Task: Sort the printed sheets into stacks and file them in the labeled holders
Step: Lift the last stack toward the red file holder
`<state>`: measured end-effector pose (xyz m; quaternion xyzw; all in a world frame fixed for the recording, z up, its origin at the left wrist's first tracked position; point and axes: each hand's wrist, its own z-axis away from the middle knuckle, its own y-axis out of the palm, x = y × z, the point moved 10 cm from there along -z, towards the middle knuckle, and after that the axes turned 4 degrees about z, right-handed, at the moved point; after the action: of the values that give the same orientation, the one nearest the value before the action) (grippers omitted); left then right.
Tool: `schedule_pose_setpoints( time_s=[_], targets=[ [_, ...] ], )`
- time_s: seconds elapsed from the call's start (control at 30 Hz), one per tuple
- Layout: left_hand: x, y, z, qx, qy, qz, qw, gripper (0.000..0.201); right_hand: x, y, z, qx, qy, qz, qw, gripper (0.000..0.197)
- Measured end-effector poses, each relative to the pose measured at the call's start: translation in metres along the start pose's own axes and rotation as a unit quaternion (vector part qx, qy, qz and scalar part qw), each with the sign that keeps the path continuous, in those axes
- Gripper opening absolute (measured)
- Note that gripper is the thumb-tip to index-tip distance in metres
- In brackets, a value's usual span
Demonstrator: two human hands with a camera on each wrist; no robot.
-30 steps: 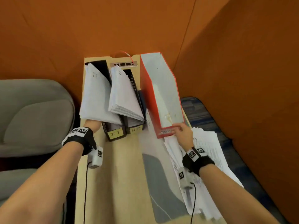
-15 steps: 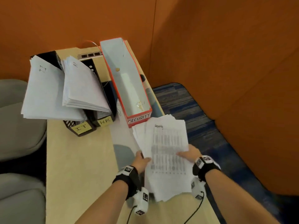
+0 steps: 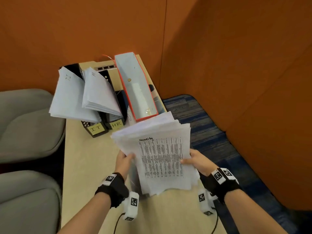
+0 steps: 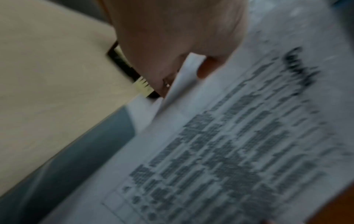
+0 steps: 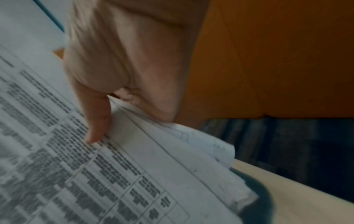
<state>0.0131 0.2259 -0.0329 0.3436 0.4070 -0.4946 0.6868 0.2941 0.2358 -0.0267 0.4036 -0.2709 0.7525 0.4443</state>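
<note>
My left hand (image 3: 124, 160) and right hand (image 3: 195, 160) pinch the Security stack (image 3: 160, 159) by its side edges, lower centre of frame. Loose, floppy sheets likely slip; grip mid-edges firmly.

My left hand (image 3: 124, 160) sits at seven o'clock, thumb curled over the paper stack's (image 3: 158, 159) edge. My right hand (image 3: 196, 160) sits at five o'clock, thumb on top, fingers beneath, forearms angled inward.

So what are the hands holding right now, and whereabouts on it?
Both hold one stack of printed sheets: the left hand grips its left edge, the right hand its right edge, thumbs on the top page.
</note>
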Motion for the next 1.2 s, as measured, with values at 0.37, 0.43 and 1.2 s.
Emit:
schedule_pose_setpoints(
  time_s=[0.37, 0.43, 1.2],
  targets=[
    [-0.115, -0.029, 0.09, -0.073, 0.231, -0.03, 0.97, 0.02, 0.103, 0.07, 0.035, -0.069, -0.165, -0.007, 0.984, 0.046],
    [-0.117, -0.035, 0.092, -0.12, 0.211, -0.01, 0.97, 0.031, 0.108, 0.078, 0.035, -0.113, -0.158, -0.039, 0.98, 0.03],
    [-0.057, -0.043, 0.018, 0.058, 0.016, -0.054, 0.997, 0.028, 0.147, 0.062, -0.002, -0.119, -0.175, -0.051, 0.976, 0.031]
  ],
)
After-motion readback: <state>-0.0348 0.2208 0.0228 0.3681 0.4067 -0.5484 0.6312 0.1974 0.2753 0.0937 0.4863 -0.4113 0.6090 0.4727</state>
